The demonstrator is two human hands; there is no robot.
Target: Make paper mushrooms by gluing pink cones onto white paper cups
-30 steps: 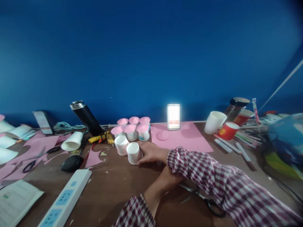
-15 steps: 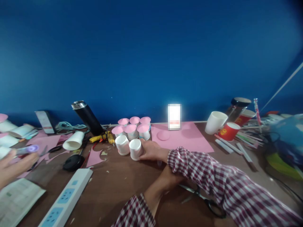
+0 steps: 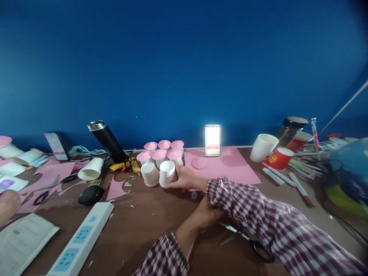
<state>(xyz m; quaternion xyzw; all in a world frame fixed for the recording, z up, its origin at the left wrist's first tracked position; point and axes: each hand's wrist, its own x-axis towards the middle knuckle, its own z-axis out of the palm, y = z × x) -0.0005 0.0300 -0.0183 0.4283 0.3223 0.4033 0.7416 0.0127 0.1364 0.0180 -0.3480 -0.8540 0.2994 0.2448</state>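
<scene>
My right hand [image 3: 185,177] is closed round the right side of a white paper cup [image 3: 167,175]. A second white cup [image 3: 150,175] stands just left of it. Directly behind these are several small cups with pink paper tops [image 3: 159,155]. My left hand [image 3: 208,214] lies under my right forearm, its fingers hidden by the checked sleeve. Close to that hand are scissors [image 3: 240,233] with black handles and a small clear round piece [image 3: 194,195]. Pink paper [image 3: 227,168] with a pink paper disc [image 3: 199,163] on it lies behind my right wrist.
A white power strip [image 3: 83,239] and a black flask [image 3: 106,142] are on the left, with yellow glue guns [image 3: 126,166] by the flask. A co-worker's hand [image 3: 8,207] shows at the left edge. White cup [image 3: 263,147], red cup [image 3: 280,158] and straws stand right.
My right hand and its cup have shifted slightly up and right, away from the neighbouring cup. The co-worker's hand has drawn back toward the left edge.
</scene>
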